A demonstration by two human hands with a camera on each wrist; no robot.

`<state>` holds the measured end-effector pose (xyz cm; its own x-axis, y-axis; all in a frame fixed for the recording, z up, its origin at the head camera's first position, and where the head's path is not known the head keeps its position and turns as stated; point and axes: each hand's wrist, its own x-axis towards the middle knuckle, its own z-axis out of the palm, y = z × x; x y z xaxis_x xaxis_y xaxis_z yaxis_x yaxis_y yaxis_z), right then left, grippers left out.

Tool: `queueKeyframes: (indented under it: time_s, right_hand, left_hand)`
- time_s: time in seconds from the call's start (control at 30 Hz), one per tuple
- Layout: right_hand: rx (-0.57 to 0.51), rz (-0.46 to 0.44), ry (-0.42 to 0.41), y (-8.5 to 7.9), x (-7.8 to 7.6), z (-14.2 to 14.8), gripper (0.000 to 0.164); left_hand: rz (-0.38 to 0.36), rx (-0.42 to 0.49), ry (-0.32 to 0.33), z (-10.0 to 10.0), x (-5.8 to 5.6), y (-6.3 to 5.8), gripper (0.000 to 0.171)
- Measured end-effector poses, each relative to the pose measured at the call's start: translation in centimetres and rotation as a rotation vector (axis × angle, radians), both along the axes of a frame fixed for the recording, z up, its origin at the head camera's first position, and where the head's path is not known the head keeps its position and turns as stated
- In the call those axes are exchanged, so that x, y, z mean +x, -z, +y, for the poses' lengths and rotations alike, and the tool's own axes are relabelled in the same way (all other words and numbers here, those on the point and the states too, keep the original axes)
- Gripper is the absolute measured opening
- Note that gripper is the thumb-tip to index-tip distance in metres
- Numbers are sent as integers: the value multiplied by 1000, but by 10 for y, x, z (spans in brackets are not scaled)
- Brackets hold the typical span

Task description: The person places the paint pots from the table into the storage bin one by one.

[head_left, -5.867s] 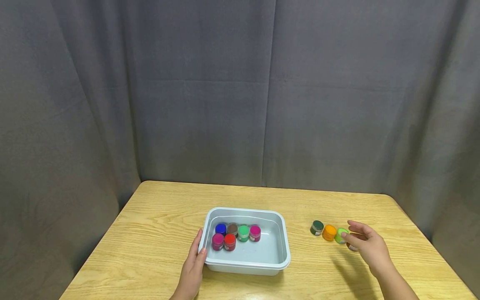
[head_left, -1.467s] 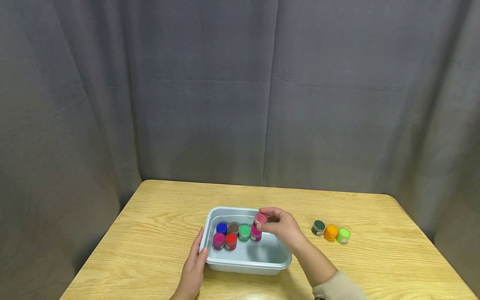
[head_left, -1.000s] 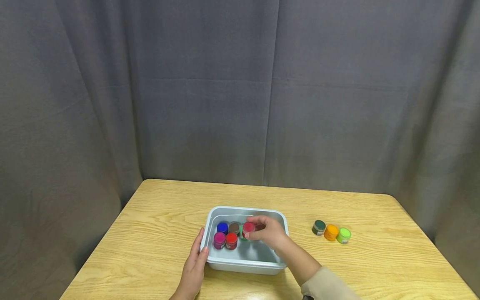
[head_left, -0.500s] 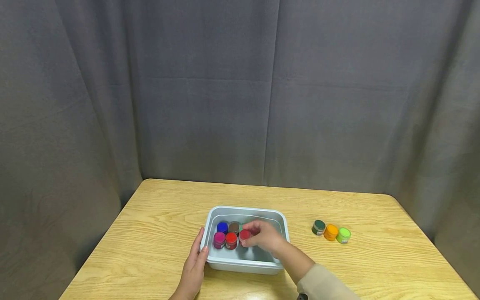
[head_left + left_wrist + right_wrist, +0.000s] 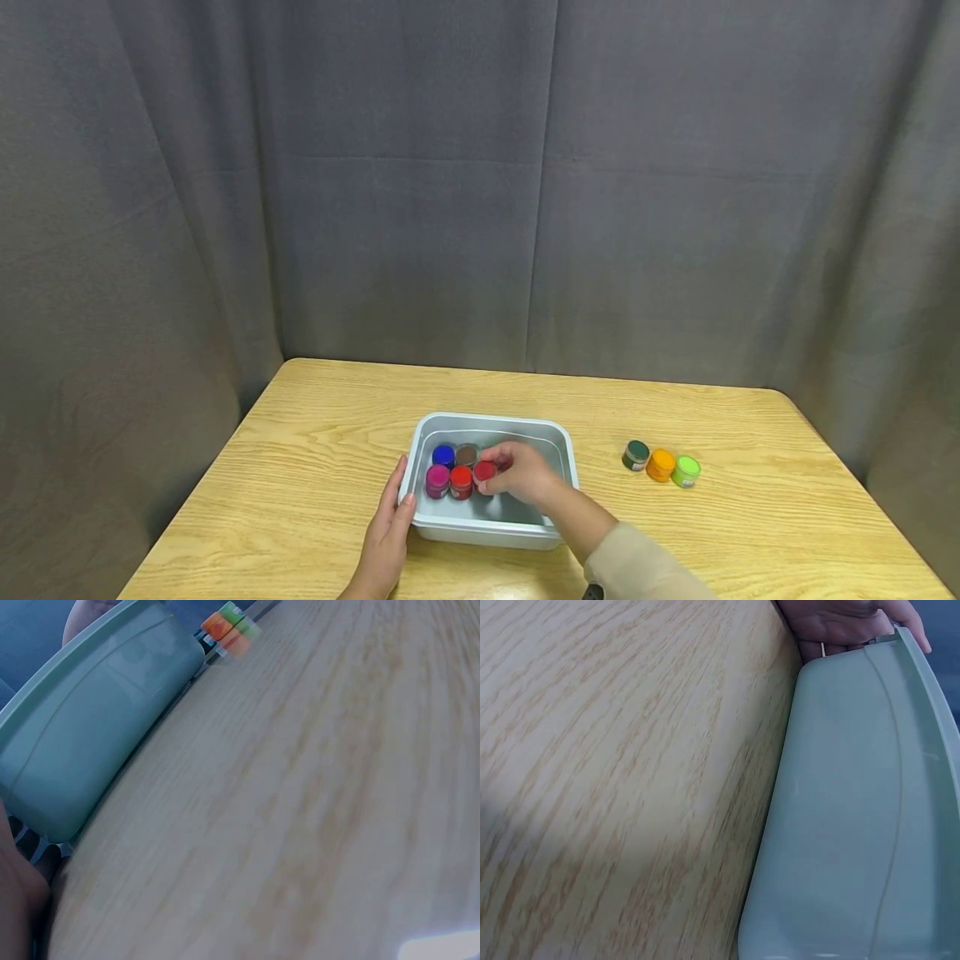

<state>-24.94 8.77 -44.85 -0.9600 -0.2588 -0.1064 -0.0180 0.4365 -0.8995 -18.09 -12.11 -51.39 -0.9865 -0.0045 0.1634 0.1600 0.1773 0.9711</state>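
A light grey plastic tub [image 5: 487, 535] stands on the table, with two rows of small lidded paint jars at its left. My left hand [image 5: 384, 542] holds the tub's left end, thumb at the rim; the right wrist view also shows this hand [image 5: 840, 624]. Inside the tub, my right hand [image 5: 521, 475] pinches a dark red jar [image 5: 484, 472] beside the bright red jar [image 5: 461, 480] in the near row. A magenta jar [image 5: 438, 481] is left of that. Behind them are a blue jar [image 5: 443, 455] and a brown jar [image 5: 467, 455]. My right hand hides the green and pink jars.
Right of the tub, a dark green jar [image 5: 636, 455], an orange jar [image 5: 661, 465] and a lime green jar [image 5: 686, 471] stand in a slanting row on the wooden table [image 5: 315, 433]. Grey curtains [image 5: 405, 250] hang behind the table and at both sides.
My right hand has picked up the dark red jar from the right-hand row, carried it left into the tub and lowered it beside the bright red jar. My left hand stays at the tub.
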Motion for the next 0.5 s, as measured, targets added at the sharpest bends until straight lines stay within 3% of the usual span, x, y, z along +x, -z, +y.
queueKeyframes:
  time_s: [0.5]
  right_hand:
    - [84, 36, -16, -1, 1, -1, 39]
  left_hand:
    - [2, 7, -2, 0, 0, 0, 55]
